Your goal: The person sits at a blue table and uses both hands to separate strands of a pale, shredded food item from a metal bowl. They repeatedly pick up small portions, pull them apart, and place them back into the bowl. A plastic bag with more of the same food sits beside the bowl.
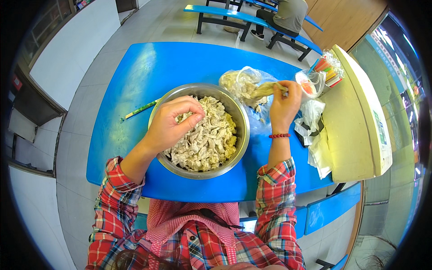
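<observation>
A wide stainless steel bowl [245,141] on the blue table is heaped with pale, torn food pieces [202,141], some of them yellowish. My left hand [180,118] hangs over the bowl's left part, thumb and fingertips pinched together, with nothing visible between them. To the right of the bowl, my right hand [287,98] grips one end of a greenish-yellow food strip [266,90], raised above the table. Behind that strip lies a clear plastic bag [248,76] holding more of the pale food. Scraps lie on the plastic near it.
Left of the bowl lies a green-patterned chopstick packet [141,109]. A plastic-lined cup [307,86], wrapped straws [329,69], white plastic bags [312,114] and a large foam box [354,125] line the right side. Beyond the blue table [175,60], a person [287,17] sits on a bench.
</observation>
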`<act>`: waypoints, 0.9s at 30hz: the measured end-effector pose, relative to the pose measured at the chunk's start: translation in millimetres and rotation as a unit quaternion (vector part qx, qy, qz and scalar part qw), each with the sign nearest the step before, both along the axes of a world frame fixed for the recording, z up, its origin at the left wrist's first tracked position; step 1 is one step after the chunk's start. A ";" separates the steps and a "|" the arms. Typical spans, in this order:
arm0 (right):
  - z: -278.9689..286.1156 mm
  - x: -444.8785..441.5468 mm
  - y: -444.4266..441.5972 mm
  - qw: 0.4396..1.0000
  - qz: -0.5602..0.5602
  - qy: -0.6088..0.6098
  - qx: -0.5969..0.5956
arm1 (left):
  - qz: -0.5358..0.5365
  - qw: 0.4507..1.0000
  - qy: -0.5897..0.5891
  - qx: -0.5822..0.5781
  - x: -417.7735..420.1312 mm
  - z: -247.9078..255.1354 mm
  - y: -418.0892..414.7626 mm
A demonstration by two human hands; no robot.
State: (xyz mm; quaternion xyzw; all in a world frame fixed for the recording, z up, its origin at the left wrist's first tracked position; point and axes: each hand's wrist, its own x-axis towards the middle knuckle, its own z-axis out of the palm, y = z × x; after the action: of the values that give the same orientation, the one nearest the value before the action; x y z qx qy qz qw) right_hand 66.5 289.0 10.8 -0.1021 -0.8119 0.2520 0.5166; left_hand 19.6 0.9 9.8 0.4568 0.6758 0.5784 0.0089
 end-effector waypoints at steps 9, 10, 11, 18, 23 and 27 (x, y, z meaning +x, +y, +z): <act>17.8 10.4 -0.8 0.977 0.050 0.193 -0.075 | -0.004 1.000 0.022 -0.006 -1.2 -0.9 0.8; 20.2 12.0 -3.4 0.973 0.072 0.207 -0.079 | 0.003 0.999 0.032 -0.005 -1.0 -0.6 0.2; 22.5 13.7 -7.0 0.968 0.098 0.218 -0.083 | 0.009 0.999 0.038 -0.009 -0.7 -0.4 0.1; 11.8 15.0 -62.7 0.919 0.349 0.119 -0.139 | -0.029 0.979 -0.153 0.128 5.5 -1.8 3.6; 6.5 9.2 -89.5 0.883 0.441 -0.033 -0.160 | -0.003 0.991 -0.132 -0.032 3.7 -3.4 -1.0; 9.4 7.5 -56.0 0.907 0.335 -0.098 -0.236 | 0.068 0.973 -0.194 0.101 -1.3 -9.0 1.1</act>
State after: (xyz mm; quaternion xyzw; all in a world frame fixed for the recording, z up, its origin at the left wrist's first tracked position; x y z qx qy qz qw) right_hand 73.9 233.0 20.2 0.0330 -0.7616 0.5833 0.2803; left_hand 18.3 2.1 0.7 0.2874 0.6286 0.7206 0.0547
